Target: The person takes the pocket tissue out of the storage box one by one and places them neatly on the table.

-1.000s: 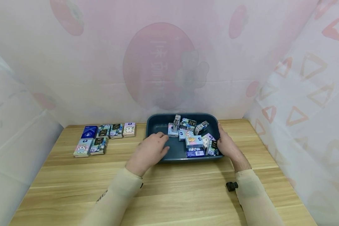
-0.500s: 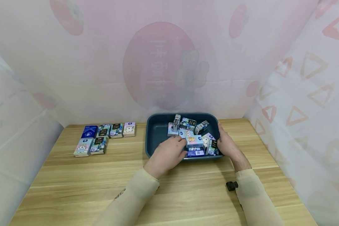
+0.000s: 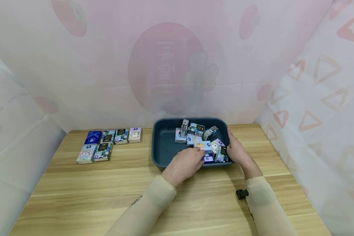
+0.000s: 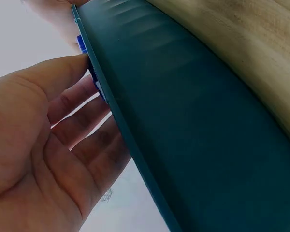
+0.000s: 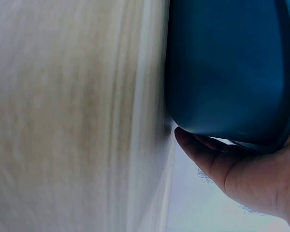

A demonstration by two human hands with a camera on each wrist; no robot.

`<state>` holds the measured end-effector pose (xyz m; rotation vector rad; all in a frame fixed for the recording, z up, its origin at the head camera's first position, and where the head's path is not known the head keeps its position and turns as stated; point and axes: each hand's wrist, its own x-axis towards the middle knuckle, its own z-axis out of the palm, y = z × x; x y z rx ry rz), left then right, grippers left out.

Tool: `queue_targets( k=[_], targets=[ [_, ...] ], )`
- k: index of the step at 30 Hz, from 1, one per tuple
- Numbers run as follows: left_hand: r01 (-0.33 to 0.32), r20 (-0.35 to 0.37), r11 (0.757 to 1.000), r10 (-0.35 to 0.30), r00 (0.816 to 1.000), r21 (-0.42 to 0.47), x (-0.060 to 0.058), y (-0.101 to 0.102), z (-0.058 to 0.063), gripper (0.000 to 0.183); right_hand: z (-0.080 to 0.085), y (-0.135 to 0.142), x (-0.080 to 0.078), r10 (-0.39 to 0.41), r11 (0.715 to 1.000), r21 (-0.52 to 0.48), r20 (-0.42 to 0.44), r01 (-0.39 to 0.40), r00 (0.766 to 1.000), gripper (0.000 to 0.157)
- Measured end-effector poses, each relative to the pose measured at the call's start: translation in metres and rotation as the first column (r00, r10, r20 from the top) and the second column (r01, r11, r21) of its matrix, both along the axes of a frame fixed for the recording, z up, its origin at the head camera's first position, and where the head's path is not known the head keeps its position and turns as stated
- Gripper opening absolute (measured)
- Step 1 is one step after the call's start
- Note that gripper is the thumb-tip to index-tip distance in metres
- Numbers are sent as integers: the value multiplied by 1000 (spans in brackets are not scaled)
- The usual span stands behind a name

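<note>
My left hand (image 3: 186, 164) reaches over the near rim of a dark blue-green tray (image 3: 165, 154), its fingertips at a light blue tissue pack (image 3: 206, 146) with a yellow print. By its thumb lies a dark blue tissue pack (image 3: 208, 159) with a barcode. In the left wrist view the thumb and fingers (image 4: 63, 72) are loosely extended, their tips partly hidden behind the rim. My right hand (image 3: 239, 151) holds the tray's right end; in the right wrist view its fingers (image 5: 217, 162) curl against the outer wall under the rim.
Several more small tissue packs (image 3: 196, 129) lie jumbled in the tray's right half, one standing on edge (image 3: 184, 127). On the table (image 3: 112, 190) to the left, several packs (image 3: 103, 151) lie in two rows. A patterned cloth (image 3: 106, 72) hangs behind.
My left hand has moved right, from the tray's left part to the packs near its front. The right hand and tray have stayed in place.
</note>
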<state>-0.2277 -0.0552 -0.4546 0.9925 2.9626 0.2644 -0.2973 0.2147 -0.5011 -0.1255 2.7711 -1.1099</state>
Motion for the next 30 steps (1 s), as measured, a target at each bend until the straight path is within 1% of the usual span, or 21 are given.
queue_targets(
  k=[8, 10, 12, 16, 18, 21, 26, 30],
  targets=[
    [25, -19, 999, -24, 1000, 39, -5, 1, -3, 21, 1, 0, 1, -1, 1000, 6, 0, 1, 1000, 86],
    [32, -3, 998, -32, 999, 58, -6, 0, -3, 21, 1, 0, 0, -2, 1000, 4, -1, 2, 1000, 85],
    [33, 34, 996, -35, 999, 78, -8, -1, -3, 26, 1, 0, 1, -2, 1000, 2, -2, 2, 1000, 86],
    [14, 115, 995, -26, 993, 104, -11, -4, -2, 37, 1, 0, 1, -1, 1000, 9, -1, 2, 1000, 85],
    [2, 136, 994, -18, 991, 112, -12, -7, -1, 38, 1, 0, 1, -1, 1000, 12, 0, 1, 1000, 85],
    [-6, 134, 992, -11, 991, 127, -13, -12, 0, 37, 1, 0, 1, 0, 1000, 14, -2, 0, 1000, 85],
    [-25, 99, 988, 10, 995, 151, -15, -25, 5, 33, 2, -1, 1, 0, 1000, 10, -8, 0, 1000, 85],
    [-62, 119, 981, 40, 992, 184, -16, -36, 9, 33, 3, -1, 2, 0, 1000, 3, -2, 0, 1000, 86]
  ],
)
